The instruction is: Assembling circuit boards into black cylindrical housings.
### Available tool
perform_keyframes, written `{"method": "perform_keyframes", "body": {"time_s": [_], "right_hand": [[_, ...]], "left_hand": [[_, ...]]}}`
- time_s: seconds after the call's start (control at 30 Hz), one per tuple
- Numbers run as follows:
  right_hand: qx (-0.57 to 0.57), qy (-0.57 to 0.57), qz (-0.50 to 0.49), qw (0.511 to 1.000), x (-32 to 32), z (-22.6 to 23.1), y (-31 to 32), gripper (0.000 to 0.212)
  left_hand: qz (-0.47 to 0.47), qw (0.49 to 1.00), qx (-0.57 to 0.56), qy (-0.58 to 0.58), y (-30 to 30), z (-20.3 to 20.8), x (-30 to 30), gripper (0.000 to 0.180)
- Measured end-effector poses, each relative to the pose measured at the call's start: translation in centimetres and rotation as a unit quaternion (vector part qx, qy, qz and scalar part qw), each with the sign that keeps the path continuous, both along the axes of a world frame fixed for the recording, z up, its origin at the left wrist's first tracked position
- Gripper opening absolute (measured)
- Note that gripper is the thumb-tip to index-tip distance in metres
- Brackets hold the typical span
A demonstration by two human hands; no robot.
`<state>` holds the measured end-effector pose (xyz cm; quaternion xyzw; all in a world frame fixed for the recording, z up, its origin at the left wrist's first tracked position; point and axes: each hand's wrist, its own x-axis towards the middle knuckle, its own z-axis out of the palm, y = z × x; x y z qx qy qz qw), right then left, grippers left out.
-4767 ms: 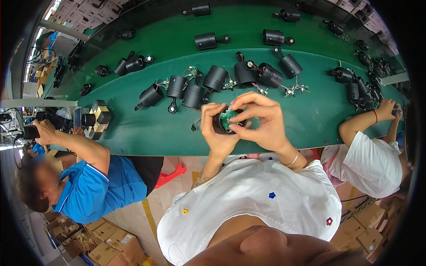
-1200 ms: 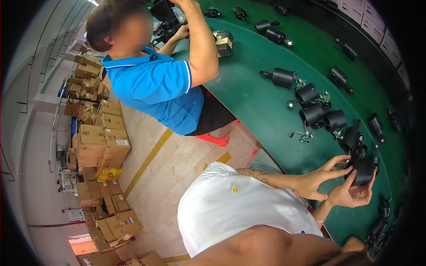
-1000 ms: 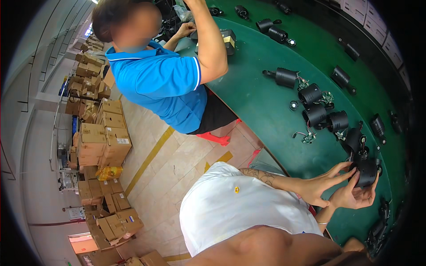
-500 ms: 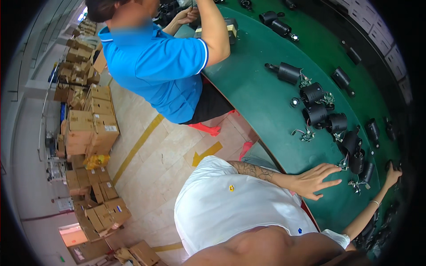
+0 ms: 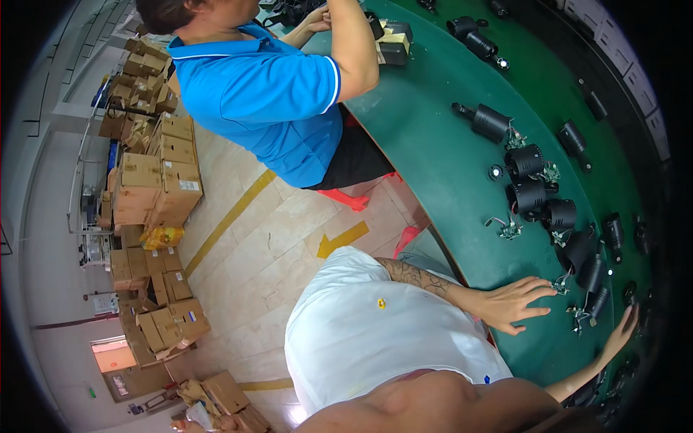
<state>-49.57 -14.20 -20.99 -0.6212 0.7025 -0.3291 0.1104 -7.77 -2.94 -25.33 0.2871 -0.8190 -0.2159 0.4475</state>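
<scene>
My left hand [image 5: 514, 304] is open, fingers spread, above the near edge of the green table. Its fingertips come close to a small circuit board [image 5: 560, 287] wired to a black cylindrical housing [image 5: 592, 273]; I cannot tell whether they touch. Farther right, my right hand [image 5: 622, 330] is open with its fingers stretched out, beside a black part [image 5: 631, 291] at the dark right rim. No object shows in either hand. Several more black cylindrical housings [image 5: 525, 196] lie in a row ahead of my hands, some with boards hanging out on wires, such as this green board [image 5: 510, 229].
A co-worker in a blue shirt [image 5: 267, 101] works at the far end of the green table [image 5: 447, 173]. Dark boxes with pale blocks [image 5: 393, 45] lie near that person's elbow. Black housings [image 5: 574, 137] line the far side. Cardboard boxes [image 5: 170, 173] are stacked along the left.
My right hand has come off the black part at the right rim and drawn back toward me, its fingers straightening. My left hand stays nearly in place. The whole view has shifted slightly.
</scene>
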Motion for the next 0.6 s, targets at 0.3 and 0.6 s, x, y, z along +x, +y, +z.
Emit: {"method": "perform_keyframes", "body": {"time_s": [0.3, 0.6], "right_hand": [[-0.012, 0.080, 0.027, 0.996, 15.2, -1.4, 7.3, 0.053], [0.034, -0.121, -0.126, 0.984, 11.0, -4.3, 8.9, 0.057]], "left_hand": [[-0.023, 1.000, 0.005, -0.015, 0.0, 0.1, 0.0, 0.058], [-0.045, 0.999, 0.012, 0.023, 0.1, 0.9, -0.5, 0.051]]}}
